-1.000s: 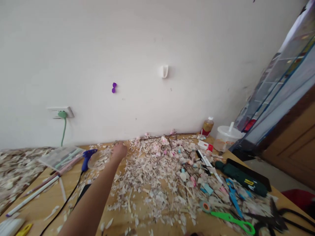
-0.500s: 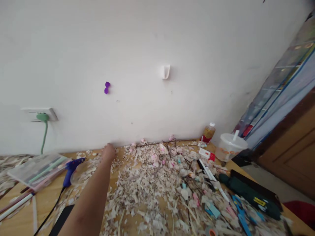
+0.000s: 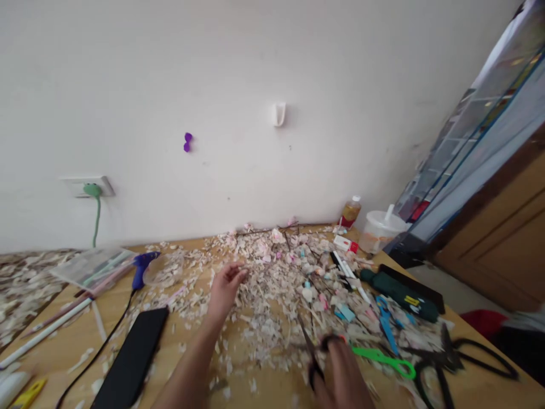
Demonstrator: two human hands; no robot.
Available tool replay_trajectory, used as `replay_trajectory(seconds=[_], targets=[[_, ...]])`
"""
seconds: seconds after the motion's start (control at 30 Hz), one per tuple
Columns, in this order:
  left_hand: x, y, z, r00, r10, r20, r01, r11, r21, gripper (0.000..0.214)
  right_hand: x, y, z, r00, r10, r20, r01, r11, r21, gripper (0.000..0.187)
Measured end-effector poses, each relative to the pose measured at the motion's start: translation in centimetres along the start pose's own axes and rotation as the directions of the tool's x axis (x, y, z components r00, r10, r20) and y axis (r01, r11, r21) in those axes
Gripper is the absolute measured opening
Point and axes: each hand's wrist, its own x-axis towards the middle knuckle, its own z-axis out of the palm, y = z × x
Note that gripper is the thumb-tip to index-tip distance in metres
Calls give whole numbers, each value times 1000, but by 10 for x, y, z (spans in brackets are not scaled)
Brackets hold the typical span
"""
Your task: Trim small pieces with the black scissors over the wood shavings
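I see the white wall first, then the wooden counter (image 3: 255,392) below it, and over the counter's middle the broad pile of pale scraps (image 3: 264,307), which I take as my landmark. Left of the pile lies a black phone (image 3: 131,358), and further left a blue glue gun (image 3: 142,266) beside a clear bowl (image 3: 164,271). Right of the pile sit a dark green folded umbrella (image 3: 398,292) and green-handled scissors (image 3: 385,360). My left hand (image 3: 225,289) hovers at the pile's left edge, fingers loosely spread and holding nothing. My right hand (image 3: 340,378), blurred at the pile's near edge, is closed around black scissors (image 3: 313,352), blades pointing into the scraps. As I judge it, the left hand should pinch one scrap clear of the heap before the blades come near, keeping fingertips outside their line.
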Motion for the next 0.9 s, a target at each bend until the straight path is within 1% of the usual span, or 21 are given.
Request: replay_trajectory(seconds=[0.03, 0.1, 0.13, 0.2, 0.3, 0.37, 0.43, 0.5, 0.6, 0.7, 0.77, 0.9], targets=[[-22, -2, 8, 999, -20, 28, 21, 998, -53, 34, 12, -1, 4, 1000, 16, -16, -16, 1000, 8, 36], [-53, -5, 18, 996, -57, 63, 63, 993, -98, 33, 37, -4, 13, 998, -19, 63, 18, 1000, 16, 30], [-62, -5, 20, 995, -64, 74, 72, 992, -102, 32, 48, -5, 18, 996, -51, 79, 50, 999, 8, 29], [-70, -6, 19, 994, -51, 102, 59, 995, -82, 29, 65, -7, 28, 991, -97, 90, 99, 995, -22, 30], [-72, -9, 13, 989, -15, 149, 21, 999, -35, 30, 75, -7, 41, 993, -104, 52, 107, 992, -62, 30], [-73, -10, 12, 985, -37, 167, 46, 998, -50, 36, 75, -6, 46, 995, -99, 14, 100, 992, -73, 30], [-74, -11, 13, 984, -70, 165, 89, 990, -106, 42, 73, -4, 49, 995, -98, -5, 98, 992, -81, 30], [-74, -12, 15, 985, -89, 151, 112, 981, -155, 44, 70, -2, 50, 996, -86, -1, 85, 992, -93, 30], [-73, -14, 17, 982, -135, 133, 157, 972, -173, 45, 67, 0, 49, 998, -55, 8, 55, 992, -110, 30], [-73, -18, 15, 970, -184, 156, 213, 958, -191, 41, 66, 2, 50, 999, -52, 14, 54, 992, -116, 29], [-73, -20, 14, 966, -193, 172, 226, 954, -198, 40, 65, 3, 51, 998, -62, 26, 65, 991, -119, 28], [-75, -20, 13, 964, -207, 167, 241, 945, -222, 39, 64, 6, 51, 997, -67, 31, 71, 990, -125, 30]])
